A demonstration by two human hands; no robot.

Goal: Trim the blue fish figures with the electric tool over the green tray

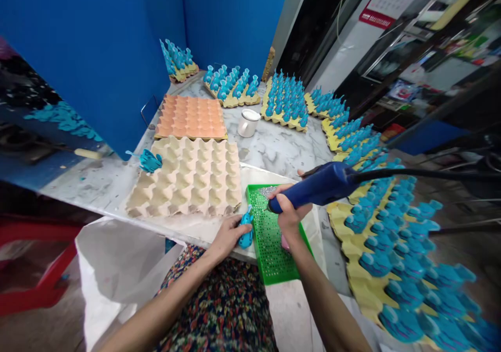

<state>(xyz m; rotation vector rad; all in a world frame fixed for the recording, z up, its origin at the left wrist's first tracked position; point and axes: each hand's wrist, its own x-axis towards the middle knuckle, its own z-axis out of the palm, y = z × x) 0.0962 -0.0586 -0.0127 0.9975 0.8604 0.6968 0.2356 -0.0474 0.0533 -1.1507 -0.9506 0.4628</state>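
Observation:
My left hand point(227, 237) is closed around a small blue figurine point(246, 231), held upright beside the left edge of a green perforated tray point(270, 274). In my right hand point(290, 214) is a dark blue handheld power tool point(319, 186) with a black cable at its rear. Its front end points left, over the tray and toward the figurine, apart from it. A pink piece point(285, 243) lies in the tray, partly hidden by my right forearm. Some silvery material point(267, 191) sits at the tray's far end.
An egg-carton tray point(191, 177) lies left, with a blue clump point(150, 161) on its corner. Behind it is an orange egg tray point(191, 116), near a white mug point(248, 123). Yellow egg trays point(352, 258) filled with blue figurines line the back and right.

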